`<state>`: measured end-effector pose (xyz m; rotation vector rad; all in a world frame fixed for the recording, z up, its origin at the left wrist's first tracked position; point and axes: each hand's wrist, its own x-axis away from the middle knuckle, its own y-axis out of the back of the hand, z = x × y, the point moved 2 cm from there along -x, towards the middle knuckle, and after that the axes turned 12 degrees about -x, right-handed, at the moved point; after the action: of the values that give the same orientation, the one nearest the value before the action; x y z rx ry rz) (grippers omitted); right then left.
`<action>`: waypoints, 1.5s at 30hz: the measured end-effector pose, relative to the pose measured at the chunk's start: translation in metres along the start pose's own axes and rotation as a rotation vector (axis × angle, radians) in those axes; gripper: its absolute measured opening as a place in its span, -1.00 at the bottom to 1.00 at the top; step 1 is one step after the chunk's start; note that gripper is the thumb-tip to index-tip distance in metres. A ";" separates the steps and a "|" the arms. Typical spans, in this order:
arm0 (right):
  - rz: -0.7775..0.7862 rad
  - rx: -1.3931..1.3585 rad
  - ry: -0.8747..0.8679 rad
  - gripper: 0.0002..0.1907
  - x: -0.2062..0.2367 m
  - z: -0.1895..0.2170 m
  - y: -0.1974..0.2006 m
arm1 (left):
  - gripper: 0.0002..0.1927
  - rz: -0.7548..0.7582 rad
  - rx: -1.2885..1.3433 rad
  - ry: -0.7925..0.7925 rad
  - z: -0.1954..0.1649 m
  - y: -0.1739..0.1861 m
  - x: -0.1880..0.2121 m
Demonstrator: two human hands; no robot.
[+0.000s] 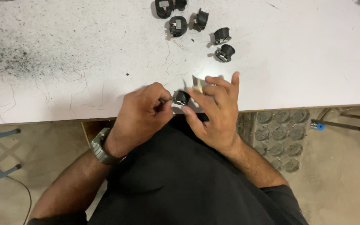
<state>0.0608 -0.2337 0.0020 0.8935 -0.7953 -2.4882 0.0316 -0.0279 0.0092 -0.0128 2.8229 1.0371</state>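
Note:
At the near edge of the white table [292, 62], both my hands work on one small round black part [182, 98] with a metal piece. My right hand [215, 110] pinches that part between thumb and forefinger and also holds a small pale stick [198, 86]. My left hand [140, 114], with a metal watch [101, 149] on its wrist, is closed on a thin metal pin [167, 100] whose tip touches the part's left side.
Several more small black round parts [223, 43] lie in a loose group at the table's far middle. Dark specks and thin scratches mark the table's left side [17, 46]. A grey tray with round cells [280, 133] sits under the table at the right.

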 end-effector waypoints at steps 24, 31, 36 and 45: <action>-0.104 -0.112 0.090 -0.65 0.027 0.001 -0.024 | -0.79 -0.129 0.000 -0.124 0.002 -0.022 0.009; -0.089 0.019 0.062 -0.66 0.010 -0.006 -0.005 | -0.85 0.015 -0.109 -0.200 -0.020 -0.012 -0.028; -0.163 0.125 -0.083 -0.70 -0.013 -0.032 0.025 | -0.60 -0.276 -0.804 -0.580 -0.014 0.006 -0.099; -0.108 0.258 -0.045 -0.68 -0.010 -0.022 0.029 | -0.57 0.102 -0.595 -0.446 -0.037 0.005 -0.120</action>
<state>0.0871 -0.2593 0.0099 0.9933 -1.1312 -2.5445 0.1457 -0.0526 0.0554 0.2675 2.0632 1.6260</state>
